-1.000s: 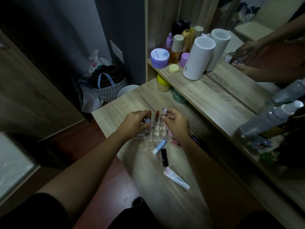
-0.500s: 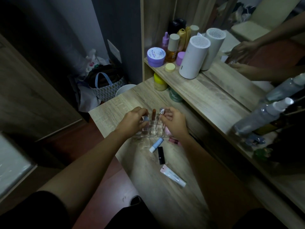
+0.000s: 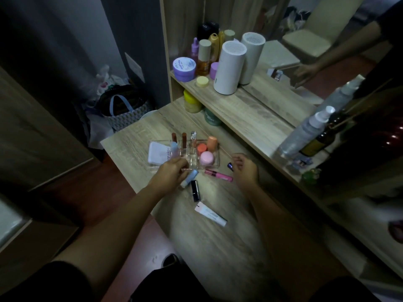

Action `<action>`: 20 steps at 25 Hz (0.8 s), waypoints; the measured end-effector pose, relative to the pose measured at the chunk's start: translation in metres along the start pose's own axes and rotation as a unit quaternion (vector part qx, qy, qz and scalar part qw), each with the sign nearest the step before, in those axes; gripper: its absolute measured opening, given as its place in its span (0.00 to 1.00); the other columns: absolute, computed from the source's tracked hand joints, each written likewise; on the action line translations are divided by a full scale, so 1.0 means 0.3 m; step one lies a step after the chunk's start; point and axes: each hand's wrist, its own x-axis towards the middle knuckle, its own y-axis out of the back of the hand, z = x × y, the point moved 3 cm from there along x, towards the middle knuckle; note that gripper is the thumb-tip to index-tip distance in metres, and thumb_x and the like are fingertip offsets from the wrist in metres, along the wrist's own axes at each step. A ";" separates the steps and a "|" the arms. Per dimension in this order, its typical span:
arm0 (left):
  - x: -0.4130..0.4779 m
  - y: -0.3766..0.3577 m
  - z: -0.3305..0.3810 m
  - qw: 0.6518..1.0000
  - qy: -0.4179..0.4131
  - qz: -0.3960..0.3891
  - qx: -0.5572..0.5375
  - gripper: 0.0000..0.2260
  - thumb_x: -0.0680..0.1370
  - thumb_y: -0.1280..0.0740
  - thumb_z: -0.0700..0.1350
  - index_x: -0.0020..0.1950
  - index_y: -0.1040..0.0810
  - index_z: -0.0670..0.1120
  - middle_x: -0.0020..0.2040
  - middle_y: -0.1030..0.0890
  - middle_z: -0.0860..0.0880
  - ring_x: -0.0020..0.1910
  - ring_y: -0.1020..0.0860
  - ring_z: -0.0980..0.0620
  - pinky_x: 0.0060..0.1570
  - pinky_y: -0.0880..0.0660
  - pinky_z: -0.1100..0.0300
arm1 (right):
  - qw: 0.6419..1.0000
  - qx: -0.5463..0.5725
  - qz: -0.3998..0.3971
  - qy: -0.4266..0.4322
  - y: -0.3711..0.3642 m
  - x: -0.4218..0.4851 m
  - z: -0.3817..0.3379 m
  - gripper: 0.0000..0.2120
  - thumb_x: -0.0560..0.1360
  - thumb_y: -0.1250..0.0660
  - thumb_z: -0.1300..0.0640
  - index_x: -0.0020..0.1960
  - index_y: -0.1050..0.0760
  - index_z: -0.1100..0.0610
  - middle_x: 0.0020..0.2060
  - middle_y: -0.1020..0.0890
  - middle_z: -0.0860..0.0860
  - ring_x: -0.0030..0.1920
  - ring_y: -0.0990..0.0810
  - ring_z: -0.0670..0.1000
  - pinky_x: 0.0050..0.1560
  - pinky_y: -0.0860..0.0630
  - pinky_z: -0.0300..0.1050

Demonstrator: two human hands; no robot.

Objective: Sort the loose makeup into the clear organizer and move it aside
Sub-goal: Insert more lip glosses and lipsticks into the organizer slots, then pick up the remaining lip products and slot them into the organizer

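The clear organizer holds a white compact, two brown-red lipsticks, orange jars and a pink one. Loose on the pale wood-grain table lie a light-blue tube, a black lipstick, a pink gloss and a white tube.

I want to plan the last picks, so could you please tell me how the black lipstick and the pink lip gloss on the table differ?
The black lipstick is short, stubby and dark; the pink lip gloss is longer, slimmer and bright. The black lipstick points away from the person, while the pink lip gloss lies crosswise. The lipstick sits nearer the left hand, the gloss nearer the right hand. Both lie flat on the table, outside the clear organizer.
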 end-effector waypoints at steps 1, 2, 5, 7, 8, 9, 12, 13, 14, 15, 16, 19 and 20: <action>-0.009 -0.027 0.000 1.000 0.003 -0.017 0.006 0.05 0.76 0.34 0.40 0.48 0.23 0.38 0.46 0.21 0.38 0.44 0.22 0.41 0.43 0.27 0.53 | 0.999 -0.037 0.004 -0.001 0.006 -0.005 0.024 0.10 0.77 0.38 0.65 0.56 0.23 0.61 0.52 0.18 0.59 0.53 0.19 0.57 0.54 0.23 0.46; -0.017 -0.054 0.001 0.999 0.009 -0.031 0.012 0.06 0.76 0.35 0.40 0.49 0.22 0.38 0.47 0.21 0.38 0.45 0.22 0.40 0.44 0.27 0.52 | 0.998 -0.065 0.007 0.005 0.011 -0.011 0.044 0.11 0.77 0.39 0.65 0.56 0.22 0.61 0.54 0.19 0.59 0.54 0.20 0.57 0.55 0.25 0.44; -0.039 -0.107 0.002 0.998 0.027 -0.048 0.022 0.09 0.77 0.36 0.40 0.55 0.22 0.39 0.51 0.22 0.37 0.47 0.22 0.41 0.45 0.27 0.54 | 0.995 -0.096 -0.004 0.022 0.026 -0.031 0.081 0.13 0.77 0.40 0.66 0.59 0.23 0.61 0.58 0.21 0.59 0.58 0.23 0.57 0.53 0.32 0.37; -0.049 -0.129 0.000 0.998 0.037 -0.044 0.019 0.11 0.77 0.36 0.40 0.58 0.22 0.40 0.52 0.22 0.37 0.46 0.22 0.40 0.44 0.27 0.56 | 0.993 -0.102 -0.033 0.043 0.015 -0.045 0.079 0.14 0.76 0.40 0.67 0.60 0.23 0.61 0.58 0.22 0.59 0.58 0.23 0.57 0.55 0.30 0.39; -0.053 -0.137 -0.001 0.998 0.044 -0.042 0.012 0.12 0.77 0.36 0.39 0.60 0.23 0.41 0.52 0.22 0.37 0.47 0.22 0.40 0.45 0.28 0.56 | 0.991 -0.106 -0.052 0.061 0.000 -0.057 0.072 0.14 0.77 0.41 0.67 0.60 0.24 0.61 0.58 0.21 0.59 0.58 0.23 0.57 0.56 0.29 0.41; -0.056 -0.144 0.000 0.998 0.049 -0.040 0.007 0.13 0.77 0.36 0.39 0.60 0.23 0.42 0.53 0.22 0.37 0.48 0.23 0.40 0.46 0.28 0.57 | 0.987 -0.115 -0.071 0.082 -0.016 -0.069 0.060 0.14 0.77 0.40 0.67 0.60 0.24 0.62 0.58 0.21 0.59 0.57 0.23 0.56 0.57 0.28 0.42; -0.067 -0.166 0.015 0.997 0.061 -0.037 -0.005 0.14 0.76 0.36 0.37 0.61 0.24 0.41 0.57 0.24 0.37 0.53 0.25 0.40 0.51 0.28 0.54 | 0.974 -0.150 -0.114 0.128 -0.065 -0.087 0.036 0.15 0.76 0.38 0.66 0.62 0.25 0.60 0.58 0.21 0.57 0.58 0.23 0.55 0.61 0.26 0.47; -0.077 -0.169 0.025 0.998 0.064 -0.028 0.002 0.15 0.76 0.35 0.37 0.62 0.25 0.40 0.59 0.25 0.37 0.55 0.26 0.39 0.54 0.27 0.52 | 0.971 -0.156 -0.123 0.130 -0.074 -0.092 0.037 0.15 0.76 0.38 0.65 0.62 0.25 0.60 0.58 0.21 0.56 0.59 0.23 0.54 0.62 0.27 0.48; -0.092 -0.168 0.039 0.998 0.060 -0.011 0.016 0.16 0.75 0.34 0.37 0.62 0.25 0.40 0.60 0.25 0.36 0.57 0.26 0.38 0.56 0.26 0.49 | 0.970 -0.163 -0.128 0.128 -0.078 -0.100 0.038 0.15 0.76 0.38 0.65 0.62 0.25 0.59 0.59 0.22 0.56 0.59 0.24 0.54 0.63 0.27 0.48; -0.112 -0.169 0.053 0.999 0.043 0.008 0.028 0.16 0.74 0.33 0.37 0.61 0.24 0.39 0.60 0.24 0.35 0.56 0.26 0.36 0.55 0.24 0.45 | 0.969 -0.168 -0.130 0.122 -0.078 -0.107 0.041 0.15 0.76 0.38 0.65 0.62 0.25 0.59 0.59 0.22 0.56 0.59 0.24 0.54 0.63 0.27 0.49; -0.130 -0.171 0.070 0.999 0.002 0.026 0.036 0.13 0.73 0.32 0.37 0.57 0.22 0.39 0.57 0.23 0.35 0.54 0.24 0.36 0.53 0.22 0.43 | 0.968 -0.177 -0.128 0.119 -0.079 -0.107 0.044 0.15 0.76 0.37 0.65 0.62 0.26 0.59 0.59 0.22 0.56 0.59 0.25 0.54 0.63 0.27 0.50; -0.278 -0.231 0.182 0.979 -0.195 -0.021 0.055 0.11 0.74 0.33 0.43 0.54 0.19 0.41 0.54 0.18 0.40 0.51 0.20 0.43 0.53 0.21 0.50 | 0.961 -0.204 -0.132 0.134 -0.045 -0.205 0.064 0.13 0.76 0.37 0.64 0.60 0.26 0.58 0.57 0.22 0.56 0.58 0.24 0.55 0.62 0.26 0.51; -0.302 -0.253 0.198 0.971 -0.224 -0.051 0.060 0.12 0.74 0.32 0.43 0.56 0.20 0.42 0.54 0.17 0.42 0.51 0.19 0.45 0.53 0.21 0.53 | 0.959 -0.207 -0.138 0.136 -0.043 -0.209 0.071 0.13 0.76 0.37 0.64 0.60 0.25 0.58 0.57 0.22 0.56 0.58 0.24 0.56 0.61 0.26 0.51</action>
